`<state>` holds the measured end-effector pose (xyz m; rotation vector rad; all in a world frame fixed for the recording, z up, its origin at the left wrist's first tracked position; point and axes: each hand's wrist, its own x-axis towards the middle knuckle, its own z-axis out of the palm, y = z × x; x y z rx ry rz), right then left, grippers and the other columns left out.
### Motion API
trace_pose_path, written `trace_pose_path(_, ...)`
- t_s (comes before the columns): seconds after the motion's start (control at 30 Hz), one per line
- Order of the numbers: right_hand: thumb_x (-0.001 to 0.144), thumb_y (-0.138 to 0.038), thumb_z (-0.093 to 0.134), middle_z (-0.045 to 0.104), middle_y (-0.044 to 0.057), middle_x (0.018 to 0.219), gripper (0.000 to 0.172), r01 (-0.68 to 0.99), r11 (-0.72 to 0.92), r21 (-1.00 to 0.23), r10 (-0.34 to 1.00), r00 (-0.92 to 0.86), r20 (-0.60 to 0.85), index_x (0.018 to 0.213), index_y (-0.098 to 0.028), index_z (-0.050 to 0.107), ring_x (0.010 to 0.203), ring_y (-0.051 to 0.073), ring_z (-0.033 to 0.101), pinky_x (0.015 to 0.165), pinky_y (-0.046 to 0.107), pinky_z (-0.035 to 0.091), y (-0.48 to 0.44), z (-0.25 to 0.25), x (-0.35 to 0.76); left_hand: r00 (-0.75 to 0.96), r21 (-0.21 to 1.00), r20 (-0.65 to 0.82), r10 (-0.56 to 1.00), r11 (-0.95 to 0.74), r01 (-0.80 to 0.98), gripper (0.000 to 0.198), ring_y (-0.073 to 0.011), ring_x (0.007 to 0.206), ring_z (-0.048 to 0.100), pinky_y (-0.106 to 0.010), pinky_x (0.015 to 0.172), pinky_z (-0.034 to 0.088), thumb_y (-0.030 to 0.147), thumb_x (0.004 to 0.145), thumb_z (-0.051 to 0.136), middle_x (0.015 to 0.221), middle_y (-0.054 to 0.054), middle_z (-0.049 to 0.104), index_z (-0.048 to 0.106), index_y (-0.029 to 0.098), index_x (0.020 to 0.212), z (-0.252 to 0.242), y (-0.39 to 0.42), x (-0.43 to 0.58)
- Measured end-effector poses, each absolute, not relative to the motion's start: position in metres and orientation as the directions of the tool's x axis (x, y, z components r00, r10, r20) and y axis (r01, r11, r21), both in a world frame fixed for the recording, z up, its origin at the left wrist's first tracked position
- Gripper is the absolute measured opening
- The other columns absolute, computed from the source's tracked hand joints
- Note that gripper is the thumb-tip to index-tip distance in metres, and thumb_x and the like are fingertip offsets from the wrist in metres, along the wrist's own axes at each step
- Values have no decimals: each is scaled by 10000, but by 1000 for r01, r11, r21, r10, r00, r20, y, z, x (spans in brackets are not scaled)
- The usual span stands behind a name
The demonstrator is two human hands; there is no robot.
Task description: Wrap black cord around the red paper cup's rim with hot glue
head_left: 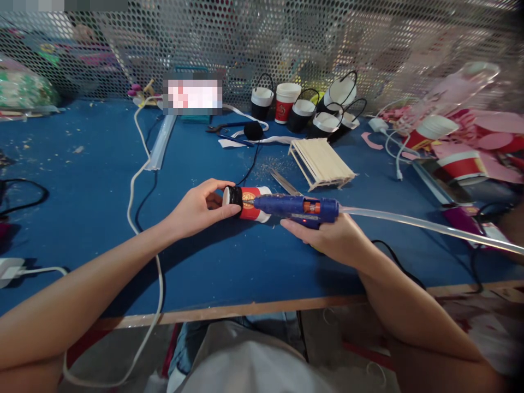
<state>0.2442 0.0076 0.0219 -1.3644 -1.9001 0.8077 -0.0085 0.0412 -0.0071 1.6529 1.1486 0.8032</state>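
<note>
My left hand grips the black-wrapped end of a red and white paper cup that lies on its side. Black cord covers that end, and a strand leads back to a ball of black yarn. In my right hand is a blue hot glue gun, its nozzle at the edge of the black wrapping. A long clear glue stick trails from the gun's rear toward the right. Whether the nozzle touches the cup I cannot tell.
Several black-wrapped cups with handles stand at the back beside a red cup. Scissors lie by a wooden stick rack. Pliers, clear glue sticks and a white cable lie leftward. Pink scraps crowd the right.
</note>
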Motion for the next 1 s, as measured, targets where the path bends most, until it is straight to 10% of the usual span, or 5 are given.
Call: trace_pose_path(1.0, 731, -388, 662, 318, -33, 357, 173, 692, 432, -578, 901, -357, 247, 784, -239, 732, 506, 174, 472, 559, 314, 379, 13, 15, 260, 451, 825, 210, 867, -404, 394, 530, -188, 890, 617, -326, 800, 546, 363, 733, 709, 1140, -93, 546, 551, 194, 1209, -10, 38, -14)
